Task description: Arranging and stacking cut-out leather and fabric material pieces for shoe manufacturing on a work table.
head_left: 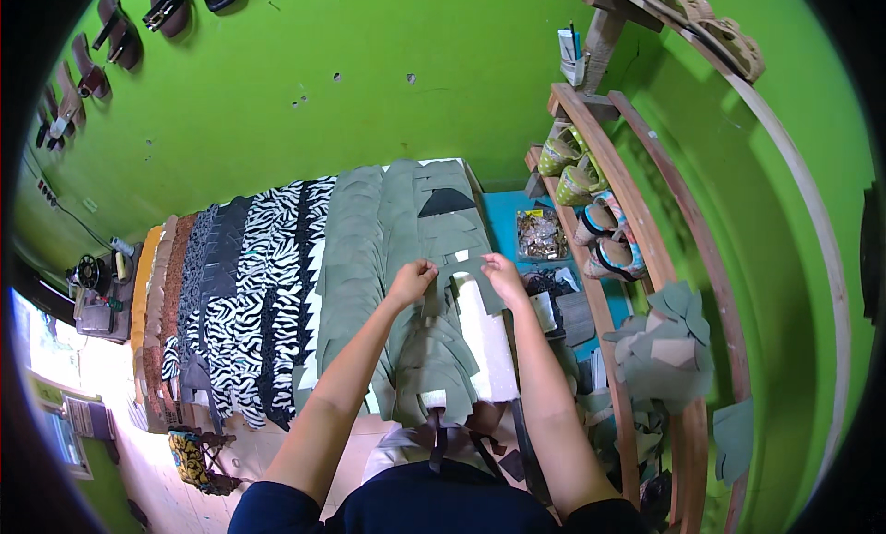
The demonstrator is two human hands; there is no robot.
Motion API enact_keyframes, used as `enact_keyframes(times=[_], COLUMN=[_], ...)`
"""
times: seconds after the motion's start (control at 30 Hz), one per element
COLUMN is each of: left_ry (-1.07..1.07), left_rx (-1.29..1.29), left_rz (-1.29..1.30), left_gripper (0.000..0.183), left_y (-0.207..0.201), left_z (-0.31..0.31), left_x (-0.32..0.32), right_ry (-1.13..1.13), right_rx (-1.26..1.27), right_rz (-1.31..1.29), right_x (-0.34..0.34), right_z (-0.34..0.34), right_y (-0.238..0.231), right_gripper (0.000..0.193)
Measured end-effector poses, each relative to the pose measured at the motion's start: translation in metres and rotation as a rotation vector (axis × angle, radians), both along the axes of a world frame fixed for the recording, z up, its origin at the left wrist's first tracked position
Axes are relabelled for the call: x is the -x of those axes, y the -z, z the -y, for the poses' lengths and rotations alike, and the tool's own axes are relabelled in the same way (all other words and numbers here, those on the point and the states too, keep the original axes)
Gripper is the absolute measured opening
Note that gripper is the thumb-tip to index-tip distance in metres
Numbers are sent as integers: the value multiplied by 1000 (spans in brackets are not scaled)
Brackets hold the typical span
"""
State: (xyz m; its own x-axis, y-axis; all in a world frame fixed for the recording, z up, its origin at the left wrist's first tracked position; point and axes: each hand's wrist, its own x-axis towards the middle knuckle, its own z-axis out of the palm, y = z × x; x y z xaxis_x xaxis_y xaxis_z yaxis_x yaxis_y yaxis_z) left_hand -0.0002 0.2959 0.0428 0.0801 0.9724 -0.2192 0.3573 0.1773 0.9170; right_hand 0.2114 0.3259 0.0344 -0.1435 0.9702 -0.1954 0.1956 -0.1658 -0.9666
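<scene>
Over the near right part of the table my two hands are raised, a short gap apart. My left hand (413,281) is closed, its fingertips pinched at the edge of grey-green material. Thumb and fingers of my right hand (504,281) pinch a curved grey-green cut piece (472,268), which seems to span the gap between the hands. Overlapping grey-green cut pieces (432,354) lie just below my left hand. Beside them shows a bare white strip of the table cover (484,349). A dark triangular piece (446,202) rests on the pieces beyond my hands.
Rows of overlapping zebra-patterned pieces (268,257), grey, brown and yellow ones fill the table's left. At right, a clear box of small parts (542,235) stands beside a wooden rack (614,192) with shoes (616,257). Grey-green scraps (660,354) hang there. A patterned stool (192,458) stands lower left.
</scene>
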Motion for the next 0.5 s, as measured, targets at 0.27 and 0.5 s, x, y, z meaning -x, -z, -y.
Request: enact_keyframes(times=[0.27, 0.5], left_ry=[4, 22], left_rx=[-114, -186], left_rz=[-144, -260], left_gripper=[22, 20], left_y=[24, 40], left_z=[-44, -57], left_x=[11, 5], right_ry=[82, 163], right_rx=[-114, -216], right_rz=[239, 438], right_x=[10, 21], right_z=[-39, -42], right_y=[30, 42], right_gripper=[21, 22])
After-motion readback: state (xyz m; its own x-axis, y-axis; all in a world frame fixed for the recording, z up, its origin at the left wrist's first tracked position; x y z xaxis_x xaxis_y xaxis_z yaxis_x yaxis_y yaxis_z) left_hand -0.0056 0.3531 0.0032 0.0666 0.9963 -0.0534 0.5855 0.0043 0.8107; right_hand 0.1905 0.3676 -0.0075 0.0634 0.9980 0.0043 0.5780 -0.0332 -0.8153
